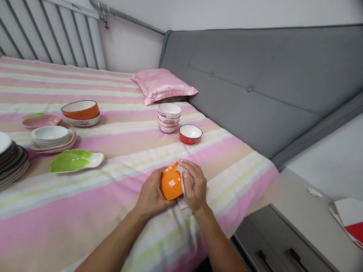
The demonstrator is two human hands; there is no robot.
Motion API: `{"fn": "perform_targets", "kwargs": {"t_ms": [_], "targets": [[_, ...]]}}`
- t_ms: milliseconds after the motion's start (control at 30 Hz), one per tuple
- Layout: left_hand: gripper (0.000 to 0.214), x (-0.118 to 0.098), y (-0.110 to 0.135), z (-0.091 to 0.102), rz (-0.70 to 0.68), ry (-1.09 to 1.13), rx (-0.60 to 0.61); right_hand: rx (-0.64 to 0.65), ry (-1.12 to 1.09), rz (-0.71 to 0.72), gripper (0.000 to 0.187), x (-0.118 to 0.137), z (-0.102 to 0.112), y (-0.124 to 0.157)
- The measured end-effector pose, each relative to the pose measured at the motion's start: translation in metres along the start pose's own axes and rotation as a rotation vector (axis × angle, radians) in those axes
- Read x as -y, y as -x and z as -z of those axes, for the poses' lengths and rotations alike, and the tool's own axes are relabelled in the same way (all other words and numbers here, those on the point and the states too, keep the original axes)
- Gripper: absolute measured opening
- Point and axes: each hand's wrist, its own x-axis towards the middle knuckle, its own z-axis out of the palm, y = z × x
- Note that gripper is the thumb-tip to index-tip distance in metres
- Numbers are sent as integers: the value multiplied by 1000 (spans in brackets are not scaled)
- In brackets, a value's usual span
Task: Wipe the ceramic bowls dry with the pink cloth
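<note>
An orange bowl (171,184), tipped on its side with its glossy outside toward me, is held over the near part of the bed. My left hand (152,193) is closed around its left side. In my right hand (195,185) a pale cloth (185,207) is bunched and pressed against the bowl's right side; part of it hangs below. Just beyond my hands stands a small red bowl (190,134) with a white inside. Beside that rises a stack of white bowls (169,118) with red rims.
On the striped bedspread (112,200) at left are a green leaf-shaped dish (75,160), a stack of plates (6,165), small white dishes (51,134), a pink dish (42,121) and a large orange bowl (81,111). A pink pillow (165,84) lies by the grey headboard (257,79). A cabinet (284,236) stands right.
</note>
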Motion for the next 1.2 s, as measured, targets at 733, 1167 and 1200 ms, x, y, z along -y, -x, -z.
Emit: {"fn": "perform_targets", "kwargs": {"t_ms": [733, 1167, 1200], "targets": [[47, 5, 0, -2, 86, 148, -17, -31, 409, 330, 26, 20, -27, 18], [42, 6, -1, -1, 82, 160, -25, -6, 432, 387, 25, 17, -30, 19], [44, 5, -1, -1, 89, 156, -21, -12, 427, 377, 24, 18, -29, 18]]}}
